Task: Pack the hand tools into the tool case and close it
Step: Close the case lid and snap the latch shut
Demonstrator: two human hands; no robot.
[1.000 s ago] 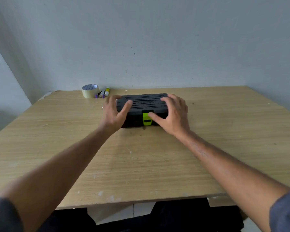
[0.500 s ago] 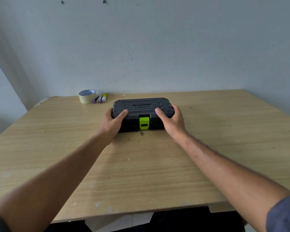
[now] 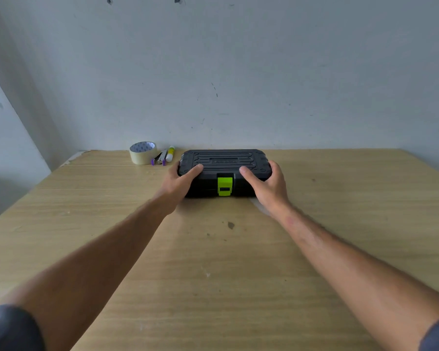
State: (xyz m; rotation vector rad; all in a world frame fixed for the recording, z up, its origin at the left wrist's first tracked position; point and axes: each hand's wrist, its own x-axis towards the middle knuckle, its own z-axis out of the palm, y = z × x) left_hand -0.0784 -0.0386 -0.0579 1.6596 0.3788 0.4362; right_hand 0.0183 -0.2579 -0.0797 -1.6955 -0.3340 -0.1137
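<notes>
the case point(image 3: 223, 160) is black and sits flat on the table point(image 3: 213, 274), a bit above the middle of the frame. its lid is down. a green latch point(image 3: 224, 186) sits in the middle of its front side, and it lies flat against the case.

the left hand point(image 3: 179, 184) holds the left end of the case. its thumb lies on top of the lid near the front left corner, and its fingers wrap round the left side, where they are mostly hidden. the right hand point(image 3: 269, 184) holds the right end the same way. its thumb rests on the lid to the right of the latch, and its fingers curl round the right side. both hands touch the case and both are bent round it, not flat.

both bare arms reach in from the bottom corners of the frame, and a dark sleeve point(image 3: 8, 328) shows at the lower left corner.

to the upper left of the case, near the wall point(image 3: 238, 72), lies a roll of tape point(image 3: 142, 153). just right of the tape is a stapler point(image 3: 160, 158) with purple ends, and beside that a small glue stick point(image 3: 169, 154). these three sit close together and apart from the case.

a dark spot point(image 3: 230, 225) marks the table in front of the case.
</notes>
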